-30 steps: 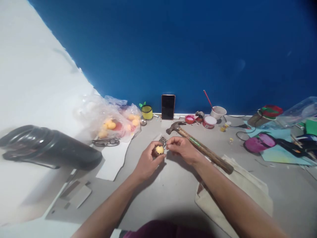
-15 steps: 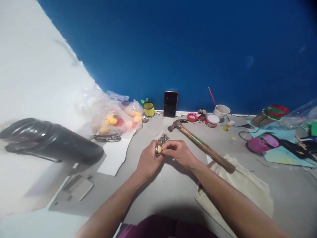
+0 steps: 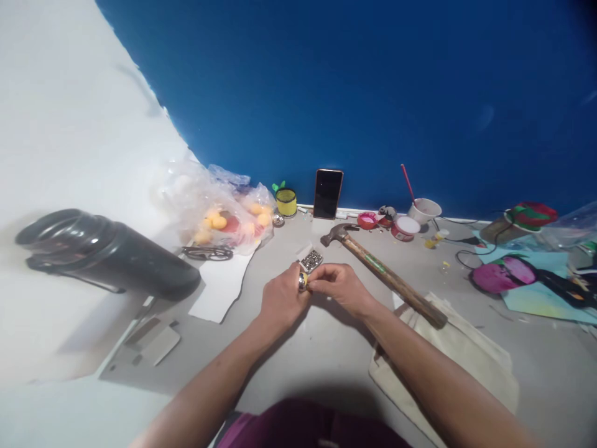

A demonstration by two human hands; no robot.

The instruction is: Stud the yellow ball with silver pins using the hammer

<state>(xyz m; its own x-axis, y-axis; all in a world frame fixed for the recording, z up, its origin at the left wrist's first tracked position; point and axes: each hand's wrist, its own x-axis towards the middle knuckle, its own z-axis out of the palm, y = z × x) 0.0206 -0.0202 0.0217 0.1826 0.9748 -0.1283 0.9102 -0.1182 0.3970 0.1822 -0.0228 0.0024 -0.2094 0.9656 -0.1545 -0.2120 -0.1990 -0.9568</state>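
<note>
Okay, head view: left hand (image 3: 284, 294) grips the silver-and-yellow ball (image 3: 302, 283); right hand (image 3: 342, 287) has fingertips at its yellow side, can't tell if grasping anything. Looks partway: silver over some, yellow left bare. Count: one held ball, one claw hammer (image 3: 394, 279), one phone (image 3: 328, 194); small metal parts (image 3: 311, 259) just beyond, too fine to count.
</note>
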